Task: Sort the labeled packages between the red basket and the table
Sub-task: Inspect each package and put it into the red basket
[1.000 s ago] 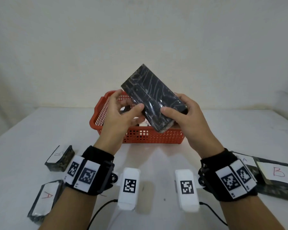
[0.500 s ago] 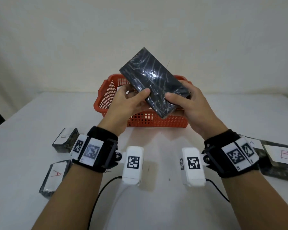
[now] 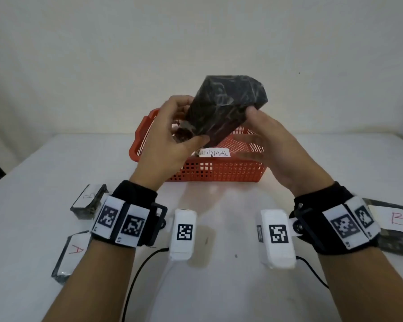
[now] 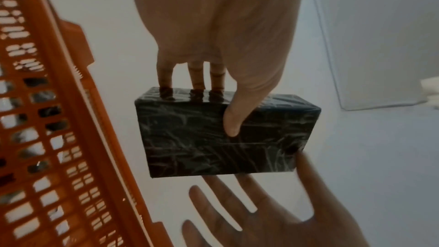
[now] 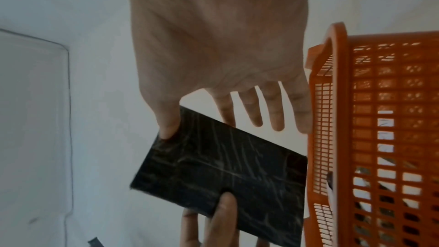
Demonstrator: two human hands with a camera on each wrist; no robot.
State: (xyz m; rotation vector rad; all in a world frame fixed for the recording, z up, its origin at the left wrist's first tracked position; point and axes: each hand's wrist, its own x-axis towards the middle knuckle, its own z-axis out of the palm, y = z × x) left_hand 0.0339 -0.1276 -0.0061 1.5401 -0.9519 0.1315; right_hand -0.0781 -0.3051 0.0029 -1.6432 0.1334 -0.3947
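- The left hand (image 3: 170,138) grips a black plastic-wrapped rectangular package (image 3: 221,110): its thumb lies across one broad face and its fingers (image 4: 197,74) curl round the opposite edge, as the left wrist view shows.
- The right hand (image 3: 272,145) is spread, fingers straight and apart; only the thumb tip (image 5: 168,129) touches a corner of the package, while the other fingers point past it toward the basket wall. This hand is blurred in the head view.
- The package is held tilted in the air, above the near part of a red plastic lattice basket (image 3: 219,175), touching neither basket nor table.
- No label shows on any face of the held package that is visible.
- Inside the basket a white paper slip reading "NORMAL" (image 3: 215,153) lies near the front wall; dark wrapped items show through the lattice in the wrist views.
- The basket stands on a white table (image 3: 33,170), beyond both wrists.
- On the table at the left lie two dark packages with white labels: a nearer one marked "A" (image 3: 73,252) and a farther one whose faint mark looks like "B" (image 3: 87,198).
- At the right, partly hidden by the right wristband, lies a dark package labelled "B" (image 3: 398,219).
- Both wrists wear black bands with white marker tags and white camera units.
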